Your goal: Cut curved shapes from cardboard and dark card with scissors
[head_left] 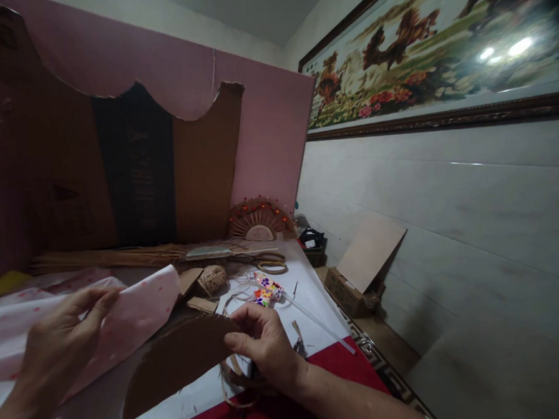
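Note:
My left hand (68, 339) pinches the edge of a thin pink sheet with red spots (146, 304), which spreads away to the left over the table. Between thumb and fingers, my right hand (268, 344) grips the right end of a brown half-round piece of cardboard (175, 359). The cardboard's curved edge faces up and away, and it is held tilted over the white table cover. Brown cord loops (235, 380) lie just under my right hand. Close beyond it is a colourful flower-patterned piece (267, 289).
Scissors (270, 262), a ball of twine (212, 279) and a bundle of thin sticks (108, 257) lie further back. A decorated fan (260, 220) stands against the pink board (276, 141), beside a large cut cardboard sheet (207, 176). A clear stick (318, 323) lies at right.

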The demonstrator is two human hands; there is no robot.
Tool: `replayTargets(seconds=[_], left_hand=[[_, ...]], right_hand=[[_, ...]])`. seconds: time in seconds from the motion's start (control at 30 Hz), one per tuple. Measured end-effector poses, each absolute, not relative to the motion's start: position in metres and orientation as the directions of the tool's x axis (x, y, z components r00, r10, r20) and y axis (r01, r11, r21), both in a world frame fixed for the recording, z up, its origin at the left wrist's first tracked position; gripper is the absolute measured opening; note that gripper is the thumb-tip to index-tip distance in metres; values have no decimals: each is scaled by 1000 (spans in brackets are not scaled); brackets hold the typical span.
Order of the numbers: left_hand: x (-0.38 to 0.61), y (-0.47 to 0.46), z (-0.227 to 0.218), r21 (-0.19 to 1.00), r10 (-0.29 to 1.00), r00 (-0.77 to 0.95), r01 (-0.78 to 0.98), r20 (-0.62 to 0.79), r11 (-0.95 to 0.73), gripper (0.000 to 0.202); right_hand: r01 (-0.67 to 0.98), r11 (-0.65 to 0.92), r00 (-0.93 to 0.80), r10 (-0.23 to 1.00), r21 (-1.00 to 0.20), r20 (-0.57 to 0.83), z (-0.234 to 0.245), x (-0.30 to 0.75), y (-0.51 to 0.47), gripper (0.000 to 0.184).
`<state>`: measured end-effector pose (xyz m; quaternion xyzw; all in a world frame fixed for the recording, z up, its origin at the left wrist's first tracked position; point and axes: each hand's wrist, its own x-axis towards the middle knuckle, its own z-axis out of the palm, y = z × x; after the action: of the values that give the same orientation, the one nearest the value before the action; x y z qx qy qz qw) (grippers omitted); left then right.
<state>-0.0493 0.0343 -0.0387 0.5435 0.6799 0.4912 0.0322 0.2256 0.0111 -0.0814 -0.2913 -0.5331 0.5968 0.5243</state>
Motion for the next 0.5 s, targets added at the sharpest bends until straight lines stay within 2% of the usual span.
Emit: replayTargets(seconds=[0.37,0.5], left_hand=[[-45,34,-34,688,781,-407,725,474,-41,43],[-46,35,-37,683,780,-410,729,473,-31,50]], right_hand=[[-302,126,-282,935,-945,214,-81,226,11,25],[-283,142,-282,933,-949,224,-80,226,11,24]])
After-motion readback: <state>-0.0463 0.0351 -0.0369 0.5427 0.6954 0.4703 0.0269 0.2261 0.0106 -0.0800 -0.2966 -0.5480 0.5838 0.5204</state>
